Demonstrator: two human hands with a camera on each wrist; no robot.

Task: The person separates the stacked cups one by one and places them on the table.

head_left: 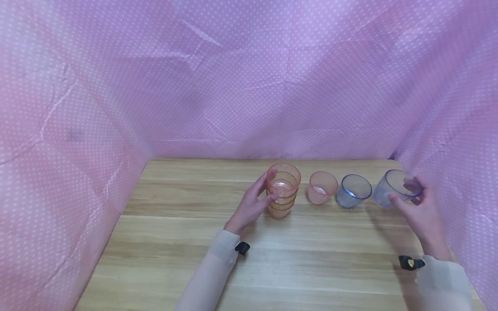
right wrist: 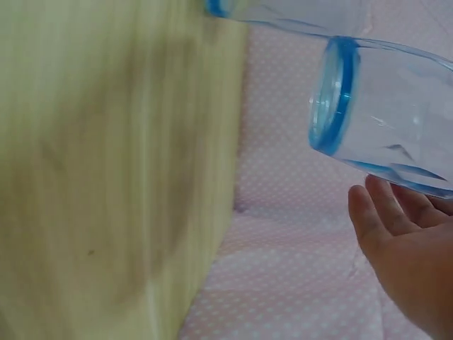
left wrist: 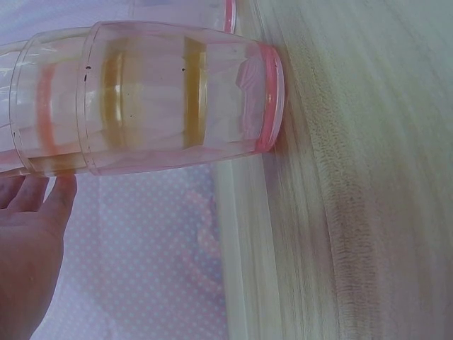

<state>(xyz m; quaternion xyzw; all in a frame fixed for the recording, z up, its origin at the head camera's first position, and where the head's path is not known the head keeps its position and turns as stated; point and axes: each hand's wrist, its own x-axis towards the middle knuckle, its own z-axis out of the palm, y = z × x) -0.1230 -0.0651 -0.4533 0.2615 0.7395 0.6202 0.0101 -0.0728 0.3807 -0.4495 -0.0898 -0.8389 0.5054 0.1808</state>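
My left hand [head_left: 253, 206] grips a stack of see-through pink and amber cups [head_left: 285, 210], thumb on the near side and fingers round the far left. In the left wrist view the nested cups [left wrist: 152, 99] have their base at the wooden tabletop. Far right, my right hand [head_left: 426, 214] holds a clear blue-tinted cup [head_left: 383, 192] between thumb and fingers. The right wrist view shows this cup [right wrist: 396, 117] raised off the table, its blue base tilted. Between the hands stand a single pink cup [head_left: 319, 196] and another blue cup [head_left: 346, 199], both upright.
The wooden table [head_left: 186, 233] has its far edge just behind the cups. Pink dotted cloth [head_left: 249, 86] hangs at the back and both sides, close by the right hand. Black bands [head_left: 242, 248] sit at both wrists.
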